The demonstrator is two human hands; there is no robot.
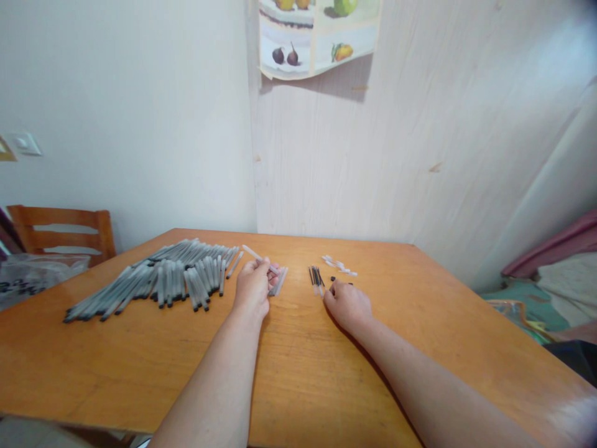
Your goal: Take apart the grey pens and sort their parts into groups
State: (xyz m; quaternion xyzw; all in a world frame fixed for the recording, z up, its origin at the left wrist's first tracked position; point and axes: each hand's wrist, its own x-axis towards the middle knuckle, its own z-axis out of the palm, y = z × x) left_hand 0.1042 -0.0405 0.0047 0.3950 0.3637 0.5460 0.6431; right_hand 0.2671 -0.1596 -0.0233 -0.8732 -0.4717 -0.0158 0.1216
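My left hand [254, 283] is closed around a clear, whitish pen barrel [252, 252], which points up and to the left. Beside its fingers, a few more pen barrels [280, 282] lie on the table. My right hand [349, 305] rests low over the tabletop, its fingers pinched at the near end of a pen refill in a small row of black-inked refills [316, 275]; the fingertips are partly hidden. Small black pieces [333, 279] lie just beyond the right hand. Behind them are scattered several white, translucent caps [339, 265].
A large heap of pens with black ends [181, 274] covers the left part of the wooden table [289, 367]. A wooden chair [65, 227] and a clear plastic bag [37, 274] stand past the left edge. The wall [303, 162] rises behind the table.
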